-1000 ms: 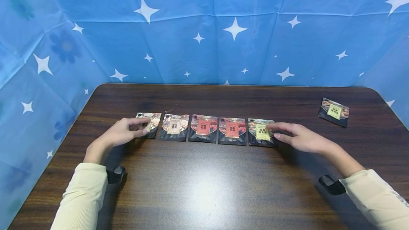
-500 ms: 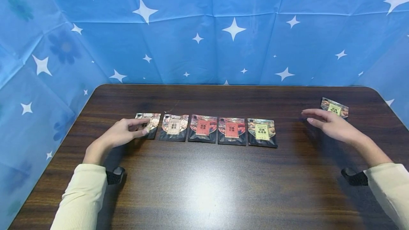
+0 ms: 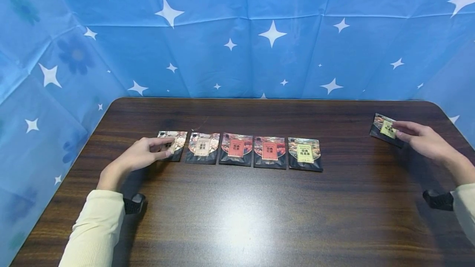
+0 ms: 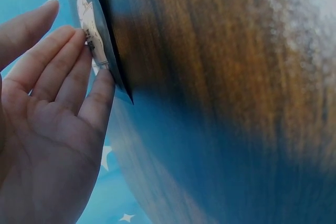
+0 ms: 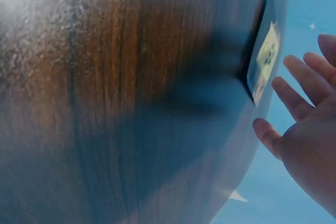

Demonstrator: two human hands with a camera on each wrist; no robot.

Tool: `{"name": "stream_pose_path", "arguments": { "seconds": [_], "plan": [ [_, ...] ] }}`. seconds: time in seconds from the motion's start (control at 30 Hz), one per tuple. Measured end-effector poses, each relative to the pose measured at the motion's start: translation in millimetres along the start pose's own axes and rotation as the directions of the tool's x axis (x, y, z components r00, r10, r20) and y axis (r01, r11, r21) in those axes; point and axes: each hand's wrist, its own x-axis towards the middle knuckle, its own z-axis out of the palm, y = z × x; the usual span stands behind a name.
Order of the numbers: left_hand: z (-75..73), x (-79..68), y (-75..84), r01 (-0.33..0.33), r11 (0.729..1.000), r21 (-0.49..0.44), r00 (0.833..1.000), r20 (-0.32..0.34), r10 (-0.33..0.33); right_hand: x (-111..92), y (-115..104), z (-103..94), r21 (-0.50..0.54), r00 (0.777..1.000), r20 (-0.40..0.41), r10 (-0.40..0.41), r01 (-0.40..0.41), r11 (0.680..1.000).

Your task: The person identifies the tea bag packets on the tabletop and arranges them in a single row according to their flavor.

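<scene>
My left hand (image 3: pixel 139 153) rests its fingertips on the leftmost tea sachet (image 3: pixel 179 140), which has a pale floral print. In the left wrist view the fingers (image 4: pixel 62 74) are nearly straight, their tips against the sachet's face. My right hand (image 3: pixel 424 140) is over the right part of a separate tea sachet (image 3: pixel 386 127) with a yellow-green label, lying tilted at the far right. The right wrist view has the fingers (image 5: pixel 294 95) spread and apart from this sachet (image 5: pixel 264 59), with nothing held.
In a row beside the left sachet lie another floral sachet (image 3: pixel 203 148), two red-label sachets (image 3: pixel 235 149) (image 3: pixel 269 152) and a yellow-green one (image 3: pixel 305 154). They lie on a dark wooden table (image 3: pixel 237 201). A blue star-patterned cloth (image 3: pixel 237 65) hangs behind the table.
My right hand has left the yellow-green sachet at the row's right end and moved right to the separate sachet. The left hand has stayed in place.
</scene>
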Motion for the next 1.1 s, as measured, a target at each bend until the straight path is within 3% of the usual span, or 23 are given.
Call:
{"name": "stream_pose_path", "arguments": {
  "seconds": [0.2,0.5,0.67,0.77,0.9,1.1],
  "plan": [
    [-0.9,-0.7,-1.7,-0.031,0.999,-0.014,0.999,0.009,0.032,3.3,1.6,0.9,0.012,0.999,0.030,0.013,-0.013,1.000],
    [-0.3,0.2,-2.2,-0.023,1.000,-0.014,1.000,0.005,0.023,4.6,-10.0,1.3,0.013,0.998,0.060,0.011,-0.012,1.000],
    [-0.4,0.3,-1.2,-0.008,1.000,-0.012,1.000,-0.003,0.008,-15.3,-48.1,-7.3,0.005,0.995,0.097,0.009,-0.010,1.000],
    [-0.3,0.9,-1.4,-0.006,1.000,-0.008,1.000,-0.003,0.006,-19.4,-54.2,-9.3,0.015,0.993,0.117,0.023,-0.025,1.000],
    [-0.4,1.2,-2.0,-0.011,1.000,-0.001,1.000,0.001,0.011,-12.6,-38.3,-4.9,0.028,0.994,0.105,0.043,-0.047,0.999],
    [0.2,1.0,-3.0,-0.018,1.000,-0.001,1.000,0.005,0.018,-31.9,-69.0,-11.4,0.053,0.989,0.144,0.037,-0.045,0.998]
  ]
}}
